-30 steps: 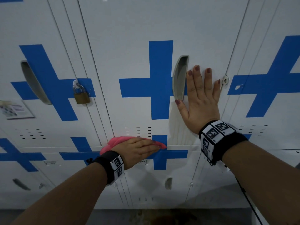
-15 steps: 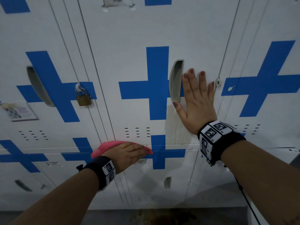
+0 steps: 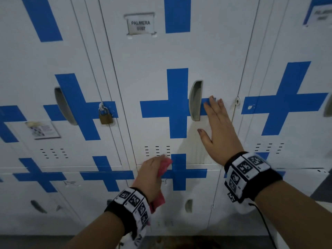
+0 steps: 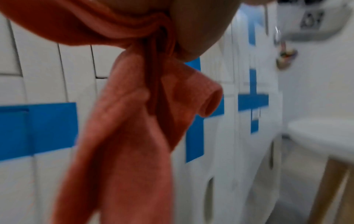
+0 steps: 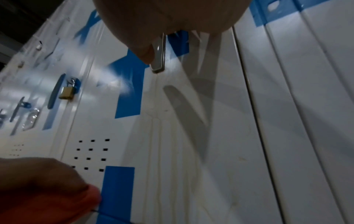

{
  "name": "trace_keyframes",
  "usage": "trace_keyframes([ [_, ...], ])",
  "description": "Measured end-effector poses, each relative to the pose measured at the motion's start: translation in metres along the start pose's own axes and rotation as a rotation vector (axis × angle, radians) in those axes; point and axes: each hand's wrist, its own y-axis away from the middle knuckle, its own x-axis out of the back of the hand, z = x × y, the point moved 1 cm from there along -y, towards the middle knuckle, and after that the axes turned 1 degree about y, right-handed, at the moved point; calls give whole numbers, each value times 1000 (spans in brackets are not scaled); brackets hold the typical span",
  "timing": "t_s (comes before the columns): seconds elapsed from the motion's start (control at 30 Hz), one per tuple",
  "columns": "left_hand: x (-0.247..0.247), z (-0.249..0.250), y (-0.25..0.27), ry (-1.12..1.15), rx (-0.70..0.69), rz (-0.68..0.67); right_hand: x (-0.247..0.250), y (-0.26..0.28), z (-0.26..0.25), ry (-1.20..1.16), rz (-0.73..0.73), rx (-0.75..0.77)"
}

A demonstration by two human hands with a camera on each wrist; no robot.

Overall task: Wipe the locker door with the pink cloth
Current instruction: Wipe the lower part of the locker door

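The white locker door (image 3: 154, 83) with a blue cross (image 3: 177, 103) fills the middle of the head view. My left hand (image 3: 152, 172) is at the door's bottom edge, below the vent slots (image 3: 157, 150), and grips the pink cloth (image 3: 165, 167). Part of the cloth hangs loose below the wrist (image 3: 159, 202). In the left wrist view the cloth (image 4: 134, 121) is bunched in my palm and dangles in front of the lockers. My right hand (image 3: 218, 123) lies flat on the door just right of the recessed handle (image 3: 195, 100), fingers straight. In the right wrist view the handle (image 5: 159, 57) is just past my thumb.
The left neighbour locker carries a brass padlock (image 3: 106, 117) and a paper sticker (image 3: 42, 130). A name label (image 3: 140, 25) sits high on the middle door. A lower row of lockers (image 3: 188, 205) runs beneath. A white basin edge (image 4: 316, 136) stands to the right.
My left hand has turned from lying sideways, flat on the cloth, to pointing upward, and the cloth now hangs from it. My right hand stays flat beside the handle.
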Motion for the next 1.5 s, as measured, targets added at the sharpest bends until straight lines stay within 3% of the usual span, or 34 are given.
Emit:
trace_keyframes([
  [0.17,0,35,1,597,279,201,-8,53,-30,-392,-158,-295],
  [0.33,-8,78,8,891,237,218,-16,83,-65,-1008,-326,-701],
  [0.57,-11,90,20,922,120,61,-5,86,-62,-980,-145,-652],
  [0.7,-2,84,19,963,109,76,6,87,-58,-938,-221,-585],
  [0.87,1,79,12,816,74,165,8,86,-52,-868,-285,-530],
  [1.03,-1,79,2,731,49,224,12,81,-45,-921,-215,-552],
  [1.23,-10,75,-12,541,27,79,16,69,-42,-1200,-36,-702],
  [1.33,6,68,-29,139,-129,222,16,63,-32,-1210,113,-723],
  [1.43,38,63,-48,-323,-321,456,17,55,-25,-1046,202,-658],
  [1.5,51,58,-62,-494,-380,502,12,51,-21,-895,217,-595],
])
